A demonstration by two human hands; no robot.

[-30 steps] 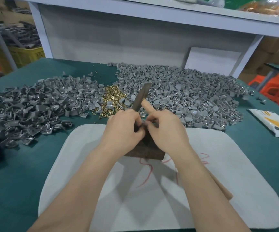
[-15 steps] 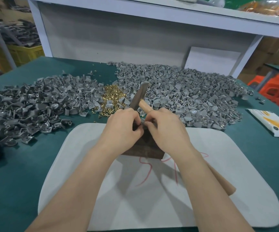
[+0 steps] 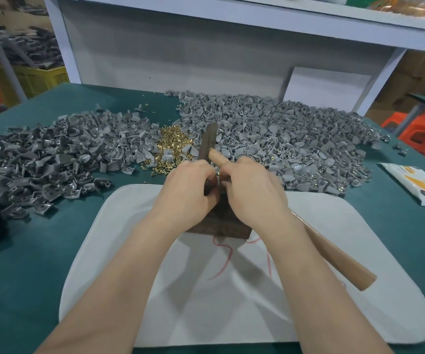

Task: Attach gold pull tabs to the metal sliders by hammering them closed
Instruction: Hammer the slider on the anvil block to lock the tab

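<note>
The green table (image 3: 40,251) carries a white mat (image 3: 359,251) at its near edge, probably there to cushion blows and catch dropped parts. Grey metal sliders (image 3: 295,139) lie in two broad heaps towards the far edge, left and right, within easy reach. A dark block (image 3: 219,229) sits on the mat's far middle, seemingly as an anvil. The hammer (image 3: 334,256) runs its wooden handle from under the right wrist back towards the near right. A dark bar (image 3: 209,139) rises beyond the knuckles and may be its head. The right hand (image 3: 252,192) is curled round the hammer near that end, with the forefinger (image 3: 217,158) stretched along the bar to steady it. The left hand (image 3: 188,190) is curled over the block's top. What it pinches is hidden, so its grip cannot be told. Gold pull tabs (image 3: 173,144) are heaped between the slider piles. The piece being fitted is presumably between the fingertips, unseen.
</note>
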